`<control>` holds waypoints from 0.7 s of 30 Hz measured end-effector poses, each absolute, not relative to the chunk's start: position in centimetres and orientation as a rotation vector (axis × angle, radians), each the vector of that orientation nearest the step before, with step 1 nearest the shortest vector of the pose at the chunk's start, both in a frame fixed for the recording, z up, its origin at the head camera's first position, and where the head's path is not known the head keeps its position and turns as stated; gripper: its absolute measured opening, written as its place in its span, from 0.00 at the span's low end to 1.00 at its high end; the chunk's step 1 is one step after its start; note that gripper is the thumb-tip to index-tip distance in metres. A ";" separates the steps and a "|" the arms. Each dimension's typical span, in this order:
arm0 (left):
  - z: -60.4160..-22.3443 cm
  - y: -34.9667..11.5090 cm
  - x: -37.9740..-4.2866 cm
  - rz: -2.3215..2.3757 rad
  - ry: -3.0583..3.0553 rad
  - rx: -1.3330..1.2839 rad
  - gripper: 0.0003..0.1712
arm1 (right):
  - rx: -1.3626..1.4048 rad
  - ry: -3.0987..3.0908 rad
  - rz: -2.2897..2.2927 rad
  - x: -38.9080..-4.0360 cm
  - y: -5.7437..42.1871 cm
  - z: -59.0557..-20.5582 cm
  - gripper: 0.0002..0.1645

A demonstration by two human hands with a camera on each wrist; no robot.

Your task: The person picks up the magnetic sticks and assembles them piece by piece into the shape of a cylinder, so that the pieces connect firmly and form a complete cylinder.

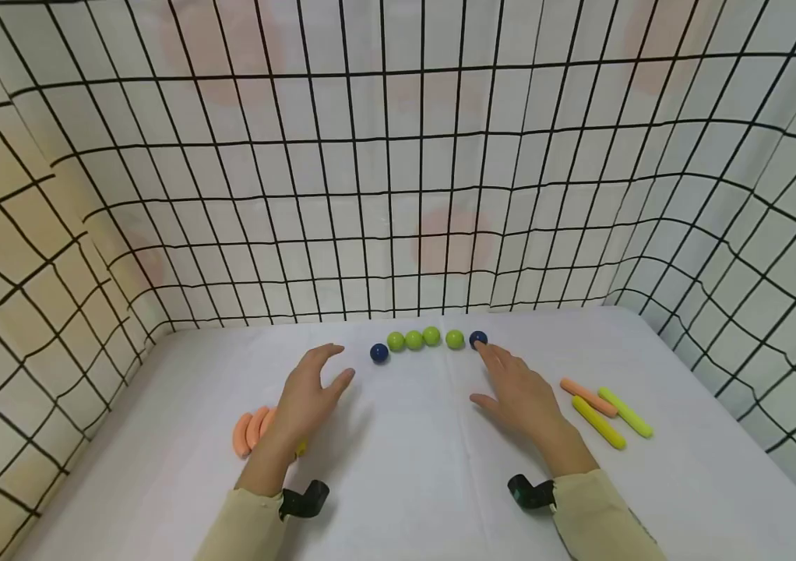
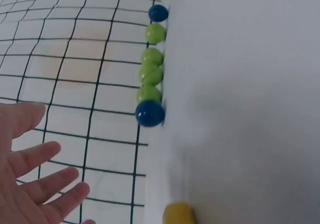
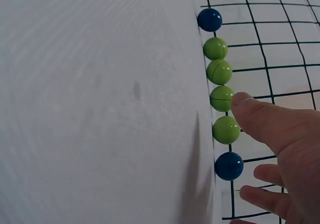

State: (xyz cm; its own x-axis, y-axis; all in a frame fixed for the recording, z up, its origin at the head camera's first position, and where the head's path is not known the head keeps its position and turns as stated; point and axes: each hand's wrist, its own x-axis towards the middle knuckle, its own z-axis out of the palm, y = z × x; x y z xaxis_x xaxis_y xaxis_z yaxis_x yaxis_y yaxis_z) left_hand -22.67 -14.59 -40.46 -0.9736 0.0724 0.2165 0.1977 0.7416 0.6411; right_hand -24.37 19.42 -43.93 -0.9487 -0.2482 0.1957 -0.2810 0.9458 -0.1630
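Bare worktop (image 1: 412, 467) leaves passage down the middle; green balls (image 1: 431, 336) and blue balls (image 1: 379, 353) obstruct the far side; black netting (image 1: 422, 139) bars the back and sides.

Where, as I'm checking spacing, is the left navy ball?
In the head view, the left navy ball lies just left of centre, between the left hand and leftmost green ball.

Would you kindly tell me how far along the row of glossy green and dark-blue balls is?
Looks done: four glossy green balls lie roughly in line between two dark-blue balls. In hand: nothing gripped; the right hand is at the rightmost blue ball, contact unclear. Perhaps remaining: closing the gaps around the rightmost green ball.
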 end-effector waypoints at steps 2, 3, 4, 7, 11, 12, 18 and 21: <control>-40.1 -15.1 -22.3 -1.118 -2.742 -0.164 0.28 | 0.389 -2.956 0.320 -24.2 19.5 -44.0 0.54; -40.0 -15.4 -22.1 -1.131 -2.730 -0.139 0.28 | 0.384 -2.968 0.344 -24.2 19.5 -44.0 0.54; -39.9 -15.8 -22.0 -1.136 -2.719 -0.117 0.27 | 0.376 -2.981 0.366 -24.1 19.5 -44.1 0.54; -39.9 -17.1 -21.7 -1.140 -2.694 -0.057 0.27 | 0.355 -3.012 0.410 -24.1 19.5 -44.1 0.56; -39.9 -19.0 -21.3 -1.132 -2.681 0.028 0.29 | 0.326 -3.028 0.457 -24.1 19.5 -44.2 0.57; -39.9 -19.4 -21.2 -1.126 -2.680 0.049 0.29 | 0.319 -3.029 0.468 -24.1 19.5 -44.2 0.57; -40.0 -22.1 -20.5 -1.033 -2.740 0.151 0.30 | 0.280 -3.025 0.559 -24.6 19.7 -44.6 0.56; -40.3 -23.2 -20.3 -1.013 -2.800 0.173 0.30 | 0.233 -3.017 0.673 -25.0 19.8 -44.7 0.54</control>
State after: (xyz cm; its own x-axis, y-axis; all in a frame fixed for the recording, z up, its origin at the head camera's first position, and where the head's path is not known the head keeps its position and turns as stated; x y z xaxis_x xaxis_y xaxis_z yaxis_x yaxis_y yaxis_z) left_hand -20.29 -23.16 -40.26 -0.9807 -0.1622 0.1093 -0.0547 0.7641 0.6428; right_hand -25.00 19.84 -44.69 -0.9878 -0.1374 0.0729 -0.1554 0.8944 -0.4193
